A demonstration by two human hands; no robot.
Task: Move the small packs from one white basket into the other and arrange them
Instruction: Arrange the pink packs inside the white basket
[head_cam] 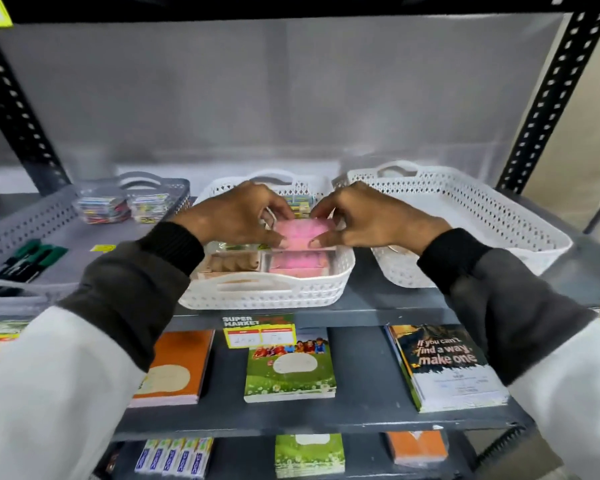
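Note:
Two white perforated baskets stand side by side on the grey shelf. The middle basket holds several small packs: a brown pack at front left, a pink pack at front right, and colourful packs at the back. Over this basket my left hand and my right hand both grip the same pink pack by its edges, holding it just above the others. The right basket looks nearly bare inside; my right wrist hides its near left corner.
A grey basket at the left holds clear packs of coloured items and dark green markers. Black slotted uprights frame the shelf. A price label hangs on the shelf edge. Notebooks lie on the lower shelf.

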